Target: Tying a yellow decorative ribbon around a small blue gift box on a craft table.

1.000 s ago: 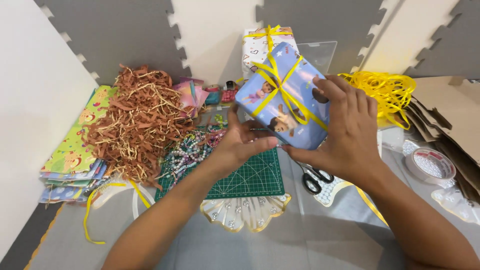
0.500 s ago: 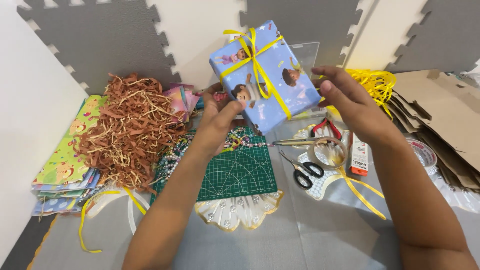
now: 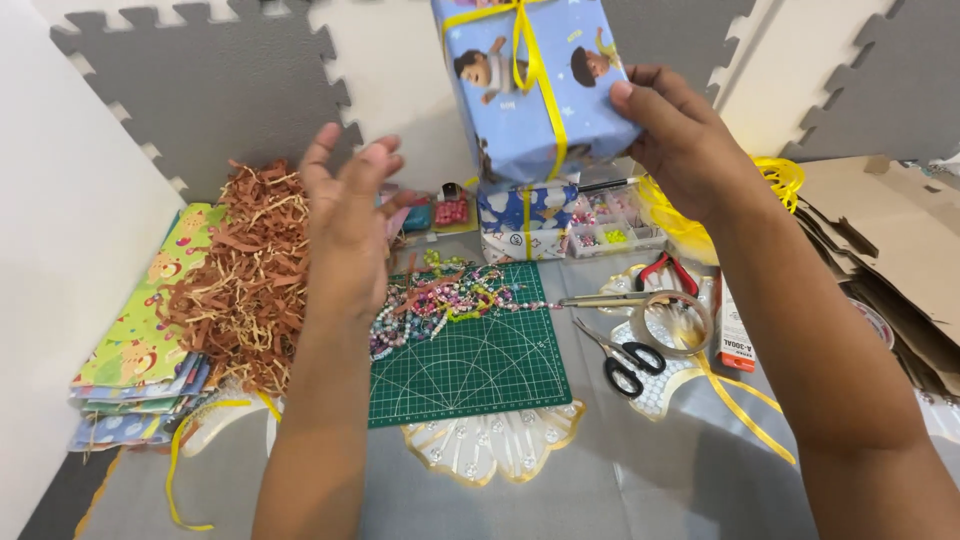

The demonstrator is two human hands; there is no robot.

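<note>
A gift box (image 3: 525, 85) wrapped in blue cartoon paper and tied with yellow ribbon is held up high at the top of the view. My right hand (image 3: 680, 135) grips its right side. My left hand (image 3: 345, 225) hangs open in the air to the left, apart from the box, fingers spread, above the brown paper shreds (image 3: 250, 270). A second wrapped box (image 3: 525, 220) with yellow ribbon lies on the surface right below the raised one.
A green cutting mat (image 3: 470, 365) carries strings of beads (image 3: 440, 300). Scissors (image 3: 625, 355), a tape roll (image 3: 675, 320), red pliers (image 3: 665, 270) and loose yellow ribbon (image 3: 745, 410) lie to the right. Stacked wrapping paper (image 3: 140, 340) sits left, cardboard (image 3: 890, 250) right.
The box has been lifted higher and further back. My left hand has let go of it and now hangs open to the left; only my right hand holds it.
</note>
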